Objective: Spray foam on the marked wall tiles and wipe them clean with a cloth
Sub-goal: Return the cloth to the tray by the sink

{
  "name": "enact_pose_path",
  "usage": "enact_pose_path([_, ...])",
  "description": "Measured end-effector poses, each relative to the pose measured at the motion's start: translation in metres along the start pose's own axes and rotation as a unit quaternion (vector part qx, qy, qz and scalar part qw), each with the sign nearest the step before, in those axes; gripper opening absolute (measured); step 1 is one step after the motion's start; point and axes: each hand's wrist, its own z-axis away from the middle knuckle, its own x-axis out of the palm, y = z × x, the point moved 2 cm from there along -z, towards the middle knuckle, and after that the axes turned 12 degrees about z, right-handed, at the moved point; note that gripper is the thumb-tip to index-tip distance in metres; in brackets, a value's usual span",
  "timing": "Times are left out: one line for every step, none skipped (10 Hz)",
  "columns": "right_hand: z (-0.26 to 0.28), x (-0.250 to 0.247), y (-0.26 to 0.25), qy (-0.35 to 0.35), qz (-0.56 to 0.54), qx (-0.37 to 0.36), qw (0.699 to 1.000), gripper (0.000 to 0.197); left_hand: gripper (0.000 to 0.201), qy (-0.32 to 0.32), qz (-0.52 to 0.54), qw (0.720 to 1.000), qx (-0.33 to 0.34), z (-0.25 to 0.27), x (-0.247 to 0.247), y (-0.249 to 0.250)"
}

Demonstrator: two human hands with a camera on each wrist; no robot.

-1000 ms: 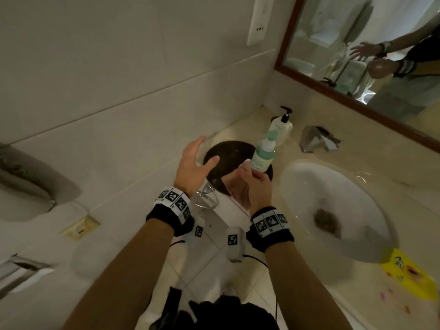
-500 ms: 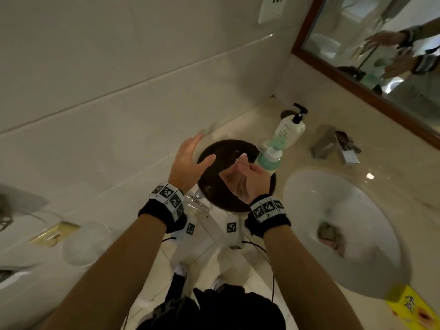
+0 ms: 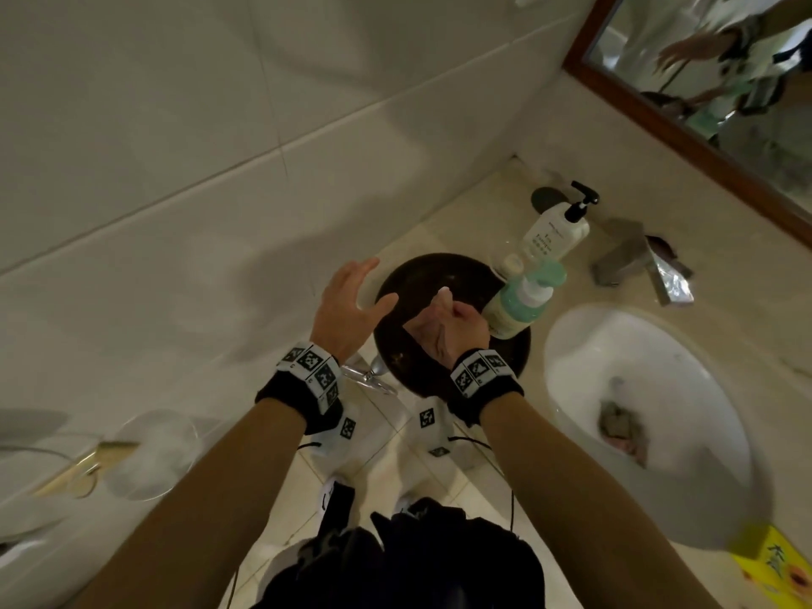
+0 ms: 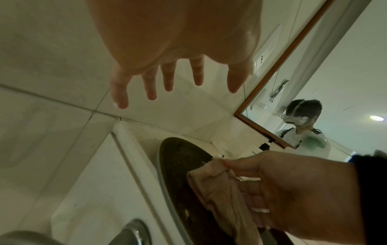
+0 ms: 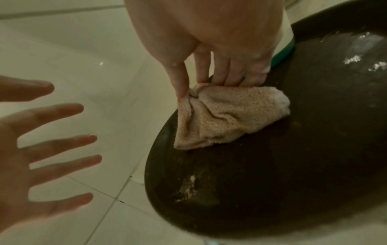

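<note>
My right hand (image 3: 461, 329) pinches a crumpled pink cloth (image 3: 422, 331) between thumb and fingers, just over a dark round tray (image 3: 439, 274). The right wrist view shows the cloth (image 5: 226, 116) hanging from the fingertips against the tray (image 5: 293, 157). My left hand (image 3: 353, 305) hovers left of it, fingers spread and straight, holding nothing, close to the pale wall tiles (image 3: 211, 200). In the left wrist view its fingers (image 4: 167, 79) point at the tiles (image 4: 52, 66). A green foam bottle (image 3: 518, 301) stands at the tray's right edge, beside my right hand.
A white pump bottle (image 3: 556, 230) stands behind the foam bottle. Right of them lie a metal faucet (image 3: 632, 257) and a white sink (image 3: 584, 345) with a rag in its drain. A framed mirror (image 3: 685, 129) hangs above. A yellow box (image 3: 777, 569) sits at the counter's near right.
The head view has swung, so the counter and sink now sit lower right. Both hands keep their places over the tray, the right still holding the cloth, the left still open.
</note>
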Motion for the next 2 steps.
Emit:
enact_pose_path([-0.0031, -0.0018, -0.0005, 0.014, 0.024, 0.001, 1.0, 0.06, 0.069, -0.006, 0.001, 1.0, -0.005, -0.0032, 0.001, 0.0008])
enact_pose_path([-0.0124, -0.0016, -0.0011, 0.032, 0.049, -0.046, 0.997, 0.062, 0.068, -0.011, 0.007, 1.0, -0.009, -0.0069, -0.0017, 0.0009])
